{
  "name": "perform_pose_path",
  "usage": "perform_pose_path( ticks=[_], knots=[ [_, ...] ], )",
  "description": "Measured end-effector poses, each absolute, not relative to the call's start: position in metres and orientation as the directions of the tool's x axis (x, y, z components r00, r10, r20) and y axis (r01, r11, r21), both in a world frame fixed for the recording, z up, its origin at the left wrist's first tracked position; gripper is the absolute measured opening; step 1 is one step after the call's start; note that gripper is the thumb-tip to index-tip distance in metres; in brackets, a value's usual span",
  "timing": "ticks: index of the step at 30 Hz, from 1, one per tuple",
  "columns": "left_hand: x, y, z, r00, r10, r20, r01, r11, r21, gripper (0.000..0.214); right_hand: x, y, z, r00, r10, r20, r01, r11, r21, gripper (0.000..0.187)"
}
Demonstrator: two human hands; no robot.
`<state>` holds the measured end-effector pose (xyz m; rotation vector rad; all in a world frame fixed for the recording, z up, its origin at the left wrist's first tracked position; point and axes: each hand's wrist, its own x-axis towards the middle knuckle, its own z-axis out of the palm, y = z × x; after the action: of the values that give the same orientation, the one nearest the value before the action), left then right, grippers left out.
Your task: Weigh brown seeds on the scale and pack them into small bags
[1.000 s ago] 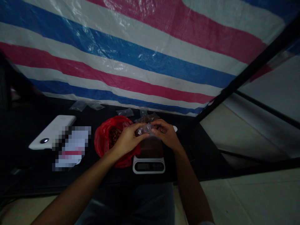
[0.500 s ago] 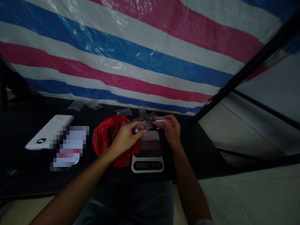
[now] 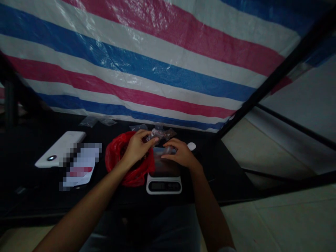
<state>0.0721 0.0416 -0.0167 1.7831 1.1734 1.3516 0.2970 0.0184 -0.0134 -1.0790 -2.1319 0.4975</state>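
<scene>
My left hand (image 3: 138, 145) is closed on a small clear plastic bag (image 3: 157, 133), pinched between thumb and fingers, with dark contents. Beneath that hand is a red plastic bag (image 3: 111, 154), its mouth gaping around small brown bits that my hand partly hides. My right hand (image 3: 181, 153) curls over a kitchen scale (image 3: 164, 185) with a metal top and white front. Between its thumb and fingers is a small clear, shiny plastic piece (image 3: 169, 150); its exact kind is unclear. Just beyond the hands lies another filled clear bag (image 3: 170, 133).
Several flat clear bags (image 3: 89, 121) lie along the back of the black table (image 3: 223, 175). At left are a white power bank (image 3: 61, 147) and a blurred-out flat item (image 3: 81, 166). A white round piece (image 3: 191, 146) sits right of my right hand. A striped sheet (image 3: 147, 70) hangs behind.
My right hand has moved left and down over the scale, bringing the clear piece with it, and uncovering the white round piece. My left hand has shifted slightly left, still holding a bag.
</scene>
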Motion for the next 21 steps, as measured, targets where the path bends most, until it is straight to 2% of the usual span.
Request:
perform_pose_path(
  ticks=[3,6,9,12,16,19,21],
  knots=[
    [0.078,0.049,-0.016,0.165,0.906,0.391,0.290,-0.423,0.858,0.031,0.294,0.015,-0.012,-0.439,0.783,0.441,0.559,0.622,-0.548,0.026],
    [0.091,0.058,-0.012,0.240,0.894,0.379,0.192,-0.426,0.884,0.030,0.293,0.011,-0.009,-0.446,0.743,0.499,0.569,0.665,-0.483,0.012],
    [0.109,0.069,-0.013,0.303,0.865,0.400,0.171,-0.462,0.870,0.026,0.292,0.009,-0.005,-0.502,0.662,0.556,0.532,0.744,-0.405,0.016],
    [0.122,0.080,-0.016,0.372,0.843,0.389,0.211,-0.484,0.849,0.027,0.291,0.009,-0.001,-0.501,0.602,0.621,0.465,0.793,-0.394,0.023],
    [0.116,0.080,-0.009,0.346,0.842,0.414,0.332,-0.523,0.785,0.042,0.292,0.009,0.000,-0.438,0.597,0.672,0.430,0.795,-0.427,0.027],
    [0.088,0.058,0.005,0.308,0.844,0.438,0.450,-0.535,0.715,0.034,0.296,0.010,-0.001,-0.384,0.609,0.694,0.432,0.783,-0.448,0.028],
    [0.063,0.034,0.011,0.398,0.845,0.358,0.501,-0.527,0.687,0.034,0.297,0.010,-0.001,-0.360,0.624,0.693,0.434,0.770,-0.468,0.029]
  ],
)
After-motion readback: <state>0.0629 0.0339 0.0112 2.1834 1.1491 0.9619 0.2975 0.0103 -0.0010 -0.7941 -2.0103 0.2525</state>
